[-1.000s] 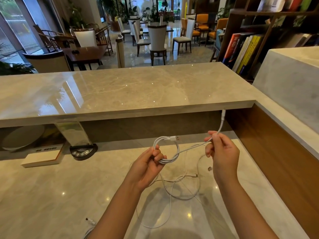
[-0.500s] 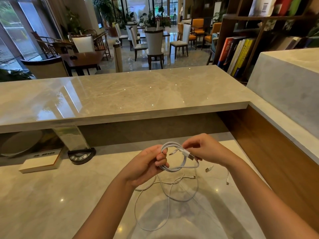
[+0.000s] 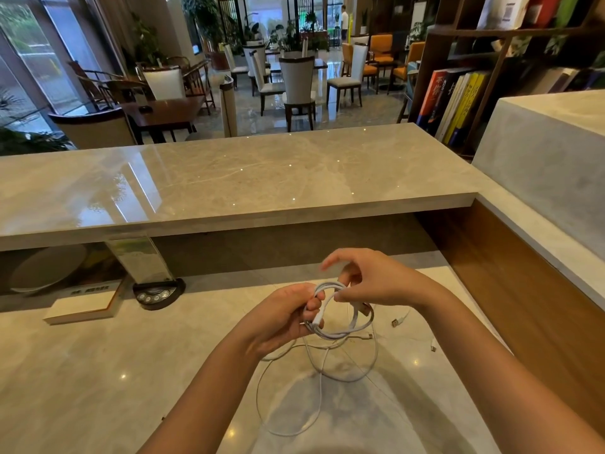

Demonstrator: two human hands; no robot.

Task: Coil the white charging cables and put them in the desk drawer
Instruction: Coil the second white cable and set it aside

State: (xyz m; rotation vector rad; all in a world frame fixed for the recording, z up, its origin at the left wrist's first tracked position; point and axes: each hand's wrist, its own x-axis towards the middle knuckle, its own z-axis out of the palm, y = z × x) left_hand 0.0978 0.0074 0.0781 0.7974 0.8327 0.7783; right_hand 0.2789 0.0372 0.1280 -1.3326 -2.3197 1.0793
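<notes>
Left hand (image 3: pixel 281 317): gripping coiled cable (image 3: pixel 340 314)
Right hand (image 3: pixel 373 283): pinching top of same coil
Loose cable (image 3: pixel 327 378): sprawled on tabletop (image 3: pixel 98 371) underneath

Book spines (image 3: pixel 458 103) bear characters, too blurred to read; nothing else legible.

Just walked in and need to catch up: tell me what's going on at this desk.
A person is coiling a thin white charging cable above a pale marble desk. The left hand pinches the gathered loops while the right hand works at the top of the coil. More loose white cable lies uncoiled on the desk below, with connector ends off to the right. No drawer is in view, so nothing is stowed yet.
</notes>
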